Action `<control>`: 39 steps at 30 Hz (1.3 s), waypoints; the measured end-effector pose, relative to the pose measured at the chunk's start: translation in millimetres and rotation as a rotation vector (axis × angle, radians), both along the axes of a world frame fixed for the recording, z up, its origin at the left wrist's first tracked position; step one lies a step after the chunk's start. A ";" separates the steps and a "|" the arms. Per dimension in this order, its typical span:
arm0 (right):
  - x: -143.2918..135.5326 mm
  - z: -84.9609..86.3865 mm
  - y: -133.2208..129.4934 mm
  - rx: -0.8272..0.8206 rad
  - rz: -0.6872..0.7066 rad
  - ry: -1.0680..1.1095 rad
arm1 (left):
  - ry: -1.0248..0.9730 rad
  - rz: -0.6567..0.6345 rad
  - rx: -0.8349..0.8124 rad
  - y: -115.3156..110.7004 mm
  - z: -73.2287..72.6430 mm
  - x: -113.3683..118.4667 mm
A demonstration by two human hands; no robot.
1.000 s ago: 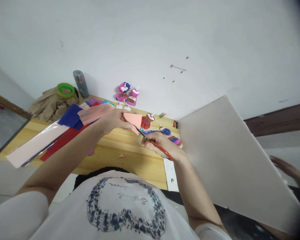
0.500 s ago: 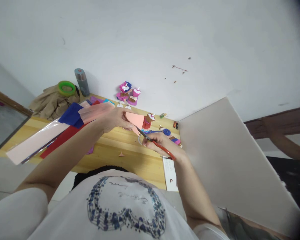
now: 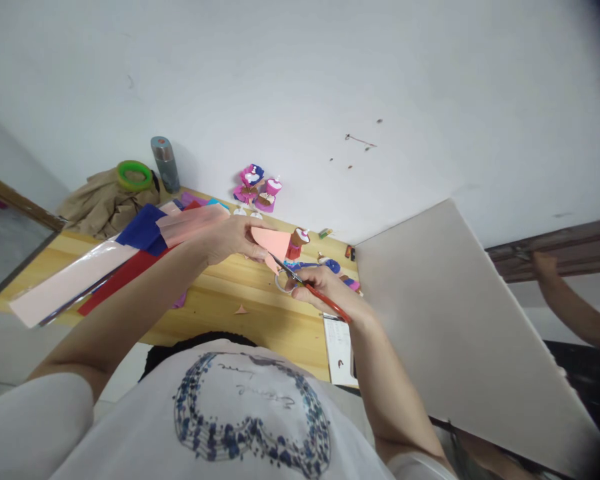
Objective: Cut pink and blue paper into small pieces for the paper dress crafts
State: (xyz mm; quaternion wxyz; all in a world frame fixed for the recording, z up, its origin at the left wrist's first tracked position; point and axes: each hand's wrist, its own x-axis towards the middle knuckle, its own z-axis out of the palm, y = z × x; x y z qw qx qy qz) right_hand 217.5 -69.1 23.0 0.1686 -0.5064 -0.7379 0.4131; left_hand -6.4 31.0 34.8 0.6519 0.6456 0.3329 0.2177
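Observation:
My left hand (image 3: 237,239) pinches a piece of peach paper (image 3: 271,243) by its left side, above the table. Gripped in my right hand (image 3: 321,281) is a pair of scissors (image 3: 330,304) with red-orange handles, whose dark blades meet the paper's lower edge. A narrow strip of the same paper hangs down beside the blades. Just beyond the paper stands a small brown and red figure (image 3: 298,244) with a white top. Partly hidden behind my right fingers is a white ring-shaped thing (image 3: 283,281).
Coloured sheets, among them a blue one (image 3: 143,229) and a red one (image 3: 115,283), lie at the left. Behind them are a flask (image 3: 165,165), brown cloth and a green ring (image 3: 134,175). A pale partition (image 3: 445,307) bounds the right; another person's arm (image 3: 573,303) shows beyond it.
My right hand and the scissors have shifted very slightly, and the cut strip hangs a little lower. Beyond the partition, the other person's arm has moved.

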 end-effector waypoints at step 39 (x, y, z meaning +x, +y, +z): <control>-12.3 -11.4 -9.3 -0.070 -0.111 0.116 | -0.238 0.097 -0.165 -17.4 -23.0 2.2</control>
